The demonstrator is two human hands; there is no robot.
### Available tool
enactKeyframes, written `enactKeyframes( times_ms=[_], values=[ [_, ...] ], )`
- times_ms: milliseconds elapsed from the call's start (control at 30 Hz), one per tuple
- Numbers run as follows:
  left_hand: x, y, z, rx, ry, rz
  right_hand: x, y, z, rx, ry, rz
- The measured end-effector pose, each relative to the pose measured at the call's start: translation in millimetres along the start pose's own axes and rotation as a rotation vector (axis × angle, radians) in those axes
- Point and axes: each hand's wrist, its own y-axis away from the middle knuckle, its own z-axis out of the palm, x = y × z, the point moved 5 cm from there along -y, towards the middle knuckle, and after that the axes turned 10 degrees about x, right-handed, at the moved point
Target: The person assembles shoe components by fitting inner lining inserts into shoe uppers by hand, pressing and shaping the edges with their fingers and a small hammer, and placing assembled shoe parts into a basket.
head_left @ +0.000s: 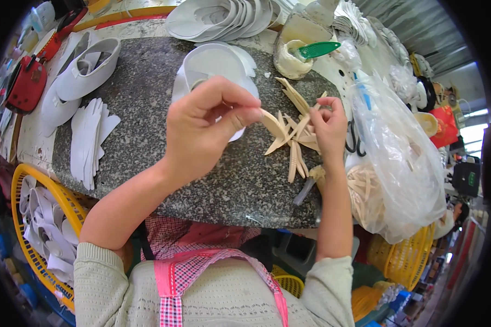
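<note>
Between thumb and forefinger, my left hand (202,128) pinches the end of a curved beige strip (273,123). My right hand (329,128) is closed at the right side of a loose pile of beige strips (295,155), its fingertips pressed together. What those fingers grip is too small to make out. Behind my left hand lies a white shoe upper (215,61), partly hidden by the hand. A small tan lump with a clear tube-like piece (306,191) sits beside my right wrist.
A glue-crusted pot (292,64) with a green-handled brush (318,49) stands at the far right. White uppers (213,19) are stacked behind, others (90,71) at left near flat white pieces (87,143). Yellow basket (19,218) left; clear plastic bag (401,158) right.
</note>
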Motion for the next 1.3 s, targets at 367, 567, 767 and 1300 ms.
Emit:
enactKeyframes(
  times_ms=[367, 567, 767, 1300],
  values=[
    [20, 21, -47, -0.316, -0.419, 0.566, -78, 84, 68, -0.561, -0.950, 0.314],
    [-87, -10, -113, 0.056, -0.620, -0.375, -32, 57, 48, -0.401, -0.704, 0.154],
    [-106, 15, -96, -0.023, -0.370, -0.576, -107, 96, 95, -0.312, -0.506, -0.075],
    [-37, 78, -151, -0.595, -0.516, -0.150, -73, 144, 79, -0.678, -0.623, -0.011]
  ],
)
